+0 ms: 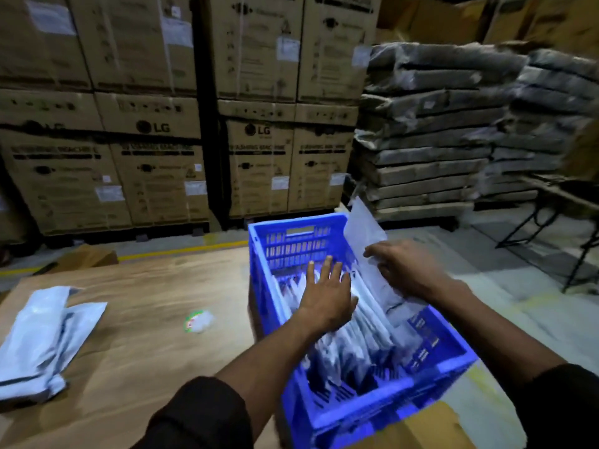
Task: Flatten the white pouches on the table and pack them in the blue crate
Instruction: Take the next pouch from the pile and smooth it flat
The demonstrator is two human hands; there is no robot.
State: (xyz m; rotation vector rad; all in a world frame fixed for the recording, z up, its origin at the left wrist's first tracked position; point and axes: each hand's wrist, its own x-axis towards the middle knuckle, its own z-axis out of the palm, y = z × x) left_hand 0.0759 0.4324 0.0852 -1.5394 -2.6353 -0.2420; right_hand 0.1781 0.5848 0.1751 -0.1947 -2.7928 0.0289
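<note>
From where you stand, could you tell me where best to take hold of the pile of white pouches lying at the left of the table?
Probably the near end of the white pouch pile, coming from the left edge: the pouches lie flat, overlapping lengthwise.

Left hand (pixel 327 299) flat, fingers (pixel 328 267) spread; right hand (pixel 408 270) curled, pinching.

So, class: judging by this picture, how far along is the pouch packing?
Done: a row of white pouches already stands in the blue crate. In hand: the right hand slots in another pouch while the left hand presses the row aside. Left: a pile of pouches still on the table.
</note>
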